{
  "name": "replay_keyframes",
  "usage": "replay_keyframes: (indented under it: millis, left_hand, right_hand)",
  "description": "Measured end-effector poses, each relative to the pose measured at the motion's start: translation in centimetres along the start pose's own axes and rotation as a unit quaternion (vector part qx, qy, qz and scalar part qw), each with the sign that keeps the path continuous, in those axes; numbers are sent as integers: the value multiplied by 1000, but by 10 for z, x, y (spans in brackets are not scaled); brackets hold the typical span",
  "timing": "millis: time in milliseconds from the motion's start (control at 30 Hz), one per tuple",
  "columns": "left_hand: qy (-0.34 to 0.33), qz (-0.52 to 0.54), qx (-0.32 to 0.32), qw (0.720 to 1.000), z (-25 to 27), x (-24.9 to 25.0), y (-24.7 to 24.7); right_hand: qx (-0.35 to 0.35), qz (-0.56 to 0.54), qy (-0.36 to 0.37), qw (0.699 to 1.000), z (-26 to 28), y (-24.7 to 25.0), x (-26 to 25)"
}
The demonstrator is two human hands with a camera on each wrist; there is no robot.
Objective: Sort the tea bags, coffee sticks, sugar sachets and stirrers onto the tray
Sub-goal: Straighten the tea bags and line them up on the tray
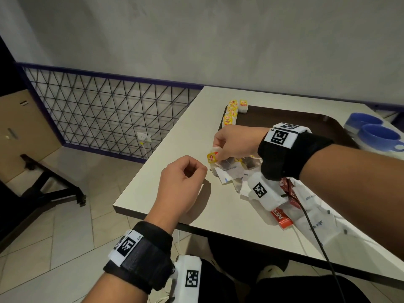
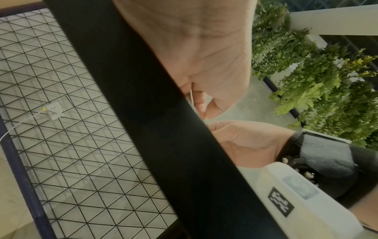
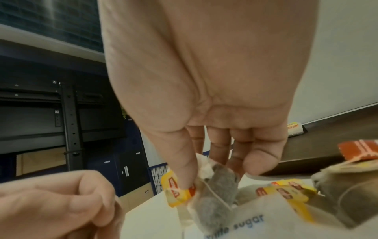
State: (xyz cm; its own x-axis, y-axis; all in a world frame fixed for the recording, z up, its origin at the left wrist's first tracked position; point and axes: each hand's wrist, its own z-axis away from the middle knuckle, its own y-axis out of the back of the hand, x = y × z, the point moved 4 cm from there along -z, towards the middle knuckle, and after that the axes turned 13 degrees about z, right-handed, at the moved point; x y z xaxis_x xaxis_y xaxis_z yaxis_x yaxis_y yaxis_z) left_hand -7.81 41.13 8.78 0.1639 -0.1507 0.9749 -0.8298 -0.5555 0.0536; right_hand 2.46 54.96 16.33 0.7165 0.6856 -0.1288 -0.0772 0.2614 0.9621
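Yellow-tagged and grey with leaf, a tea bag (image 3: 216, 200) hung from the right hand (image 1: 236, 142), pinched with its tag between thumb and fingertips just above the heap of loose packets. The left hand (image 1: 182, 184) hovered close beside it, nearer the table edge, fingers curled in with thumb against forefinger; the left wrist view hinted at a fine thread there, but whether it truly held the string could not be told.

The sorting looked barely begun. Beyond the right hand, a row of tea bags (image 1: 231, 112) already sat along the near-left corner of the dark brown tray (image 1: 284, 115), whose floor otherwise showed bare where visible. Under and behind the right wrist lay the unsorted pile: white sugar sachets (image 1: 229, 171), further tea bags, and red coffee sticks (image 1: 282, 218) toward the person's side. No stirrers could be made out. By that showing, one kind was partly placed, and the sugar, coffee and stirrers were all still to come.

The table (image 1: 157, 193) was a pale, smooth tabletop with a dark edge. Past the right forearm stood blue cups (image 1: 380, 134). Off to the left hand's outer side ran a black wire-mesh railing (image 1: 105, 110) over a tiled floor, with a plain grey wall behind.
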Motion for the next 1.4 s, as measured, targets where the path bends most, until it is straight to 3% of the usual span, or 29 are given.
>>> replay_keyframes:
  millis: [133, 300, 433, 600, 733, 900, 1100, 1300, 1400]
  left_hand:
    - [0, 14, 1, 1000, 0, 1, 1]
    - [-4, 45, 8, 999, 6, 6, 0]
    - [-3, 118, -11, 993, 22, 18, -4]
    - [29, 172, -147, 974, 51, 29, -47]
    - [44, 84, -205, 974, 53, 24, -70]
    - [64, 98, -182, 976, 54, 25, -68]
    - [61, 96, -165, 980, 56, 23, -68]
    - [56, 101, -152, 982, 57, 20, -69]
    - [58, 118, -145, 981, 57, 20, -68]
  right_hand:
    - [88, -118, 35, 988, 20, 16, 8]
    - [181, -302, 53, 934, 58, 36, 16]
    - [160, -384, 50, 908, 101, 28, 27]
    - [137, -448, 30, 883, 141, -29, 40]
    - [225, -430, -24, 874, 151, -70, 47]
    - [349, -400, -34, 847, 154, -95, 41]
    - [391, -407, -8, 825, 158, -111, 36]
    - [390, -409, -15, 825, 153, -116, 45]
    - [394, -442, -7, 805, 154, -115, 48]
